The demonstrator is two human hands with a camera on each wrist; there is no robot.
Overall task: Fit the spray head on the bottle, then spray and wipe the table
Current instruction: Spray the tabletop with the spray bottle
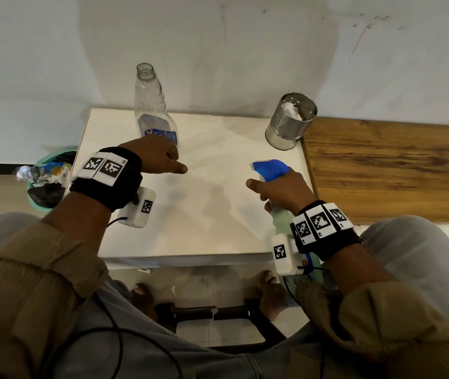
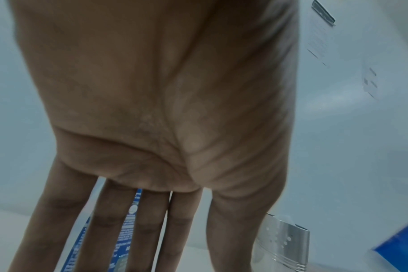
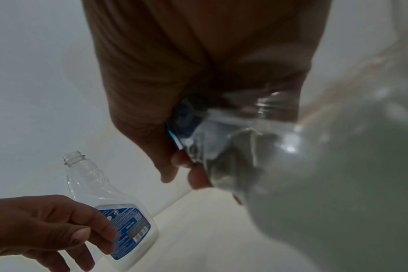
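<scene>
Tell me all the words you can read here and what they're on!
No text here is clear enough to quote.
Blue label on the empty bottle: print and barcode, too blurred.
Paper notice on the wall: too blurred.
Wrist bands: black-and-white code squares, no readable words.

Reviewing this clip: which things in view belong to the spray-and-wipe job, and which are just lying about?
Job items:
- spray bottle with blue spray head, gripped by right hand
- white table
- left hand, open

Lying about:
- headless clear bottle
- metal cup holding tissue
- bin
</scene>
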